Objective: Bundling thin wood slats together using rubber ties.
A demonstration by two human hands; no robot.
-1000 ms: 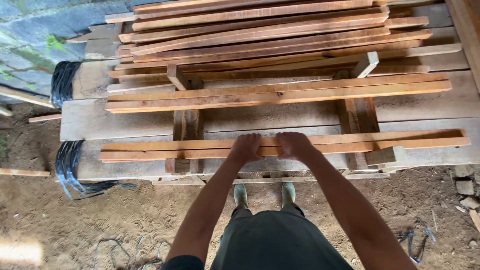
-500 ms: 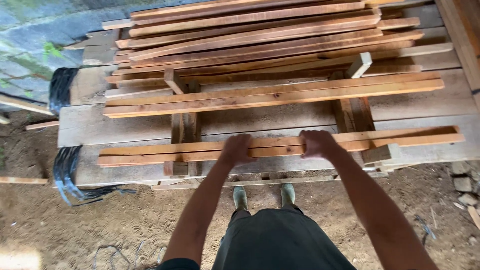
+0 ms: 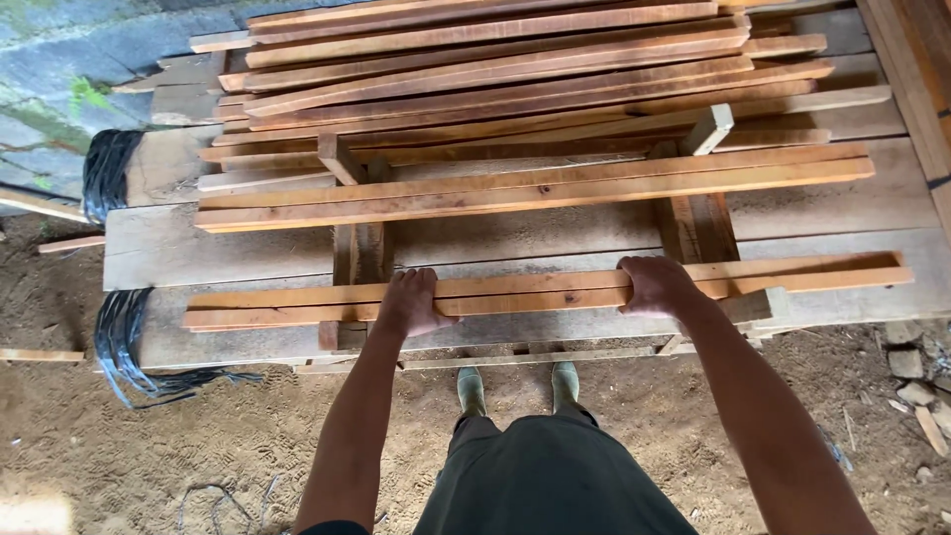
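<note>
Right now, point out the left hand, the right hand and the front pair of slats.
left hand (image 3: 411, 304), head view, back of the hand.
right hand (image 3: 654, 285), head view, knuckles.
front pair of slats (image 3: 535, 294), head view, mid-length between the hands.

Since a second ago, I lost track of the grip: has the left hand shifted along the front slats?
Yes. The left hand has slid left along the front slats, from near their middle toward the left cross support, widening its gap from the right hand.

A single head-worn camera looks steeply down and forward from above the person's arms, close over the near edge of the plank stack (image 3: 555, 243), taking in dirt floor (image 3: 149, 446) below and stone wall (image 3: 59, 59) at the far left corner.
</note>
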